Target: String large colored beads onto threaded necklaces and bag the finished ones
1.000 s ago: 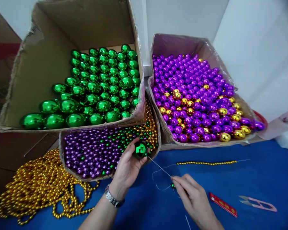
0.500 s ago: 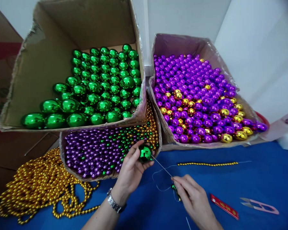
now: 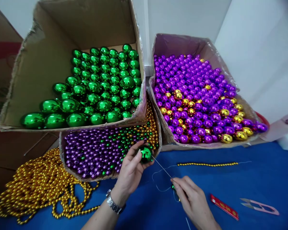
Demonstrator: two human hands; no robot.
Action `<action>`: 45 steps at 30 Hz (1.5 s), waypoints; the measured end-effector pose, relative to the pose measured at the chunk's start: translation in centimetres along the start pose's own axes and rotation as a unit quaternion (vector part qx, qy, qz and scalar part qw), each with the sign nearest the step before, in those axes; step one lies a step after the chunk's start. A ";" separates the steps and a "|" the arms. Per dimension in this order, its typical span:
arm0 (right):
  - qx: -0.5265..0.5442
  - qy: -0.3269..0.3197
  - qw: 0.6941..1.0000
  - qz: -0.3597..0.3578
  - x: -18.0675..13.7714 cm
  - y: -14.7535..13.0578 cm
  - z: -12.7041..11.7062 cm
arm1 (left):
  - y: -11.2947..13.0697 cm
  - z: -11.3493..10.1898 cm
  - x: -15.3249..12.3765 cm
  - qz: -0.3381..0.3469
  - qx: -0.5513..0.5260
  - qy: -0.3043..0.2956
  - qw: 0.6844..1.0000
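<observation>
A large shiny green bead (image 3: 146, 154) is held in the curled fingers of my left hand (image 3: 132, 171), in front of the box of small beads. My right hand (image 3: 192, 195) pinches a long thin needle (image 3: 163, 168), whose far tip meets the right side of the green bead. How deep the tip sits in the bead is hidden. A pale thread (image 3: 162, 190) loops on the blue cloth between the hands. Small green beads (image 3: 173, 186) show beside my right fingertips. Further back lies a short string of gold beads (image 3: 207, 164) with thread at both ends.
A cardboard box (image 3: 50, 41) holds big green beads; another box (image 3: 180, 43) holds purple and gold ones. Below sits a box of small beads (image 3: 93, 153). Gold bead strands (image 3: 36, 185) pile at left. A red packet (image 3: 224, 207) and pink thread snips (image 3: 260, 206) lie at right.
The green bead has turned slightly in my left fingers and shifted a little to the right. My right hand has barely moved, and the needle still meets the bead.
</observation>
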State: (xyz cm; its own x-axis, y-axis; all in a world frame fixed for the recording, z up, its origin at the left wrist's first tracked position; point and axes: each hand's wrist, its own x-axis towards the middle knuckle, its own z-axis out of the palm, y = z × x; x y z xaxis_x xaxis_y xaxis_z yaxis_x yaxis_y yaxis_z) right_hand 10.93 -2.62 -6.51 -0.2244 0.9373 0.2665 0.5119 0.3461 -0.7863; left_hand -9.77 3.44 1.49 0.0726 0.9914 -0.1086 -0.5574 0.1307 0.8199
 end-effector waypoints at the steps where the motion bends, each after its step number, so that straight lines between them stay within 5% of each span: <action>1: 0.000 0.001 1.000 0.000 0.0 0.0 0.0 | 0.0 0.0 0.0 0.000 -0.001 -0.001 1.000; 14: -0.002 -0.016 1.000 -0.005 -0.3 0.2 0.0 | 0.2 -0.4 0.4 0.004 -0.004 0.003 1.000; 28: 0.046 -0.014 0.999 0.027 0.3 -0.4 0.7 | -2.0 -0.3 -1.0 0.033 0.119 -0.103 0.987; 45: 0.010 -0.006 1.000 0.002 0.2 -0.4 0.6 | -2.0 0.0 -1.1 0.024 0.107 -0.081 0.991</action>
State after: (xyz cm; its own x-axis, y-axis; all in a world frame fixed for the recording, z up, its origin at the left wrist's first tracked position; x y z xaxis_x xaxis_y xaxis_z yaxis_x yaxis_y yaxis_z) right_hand 10.16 -2.56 -6.48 -0.2321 0.9384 0.2560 0.4956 0.3406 -0.7990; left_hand -8.75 2.11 -0.03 0.1915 0.9814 0.0114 -0.3772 0.0629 0.9240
